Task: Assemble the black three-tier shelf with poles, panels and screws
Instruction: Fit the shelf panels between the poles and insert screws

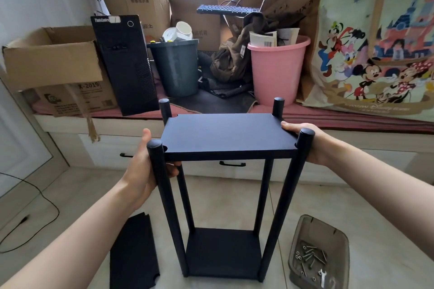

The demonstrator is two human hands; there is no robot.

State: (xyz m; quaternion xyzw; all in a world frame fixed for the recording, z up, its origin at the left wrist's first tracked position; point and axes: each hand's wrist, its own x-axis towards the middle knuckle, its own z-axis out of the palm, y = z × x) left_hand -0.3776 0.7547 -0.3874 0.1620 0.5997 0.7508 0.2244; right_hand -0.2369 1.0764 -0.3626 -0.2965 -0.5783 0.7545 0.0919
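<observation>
The top panel [226,134] sat level between four upright poles, high above the bottom panel [224,252]. Left hand [143,166] gripped its left edge, fingers curled underneath; right hand [305,143] clasped its right edge. The spare panel [133,253] lay on the floor, lower-left of it.
</observation>
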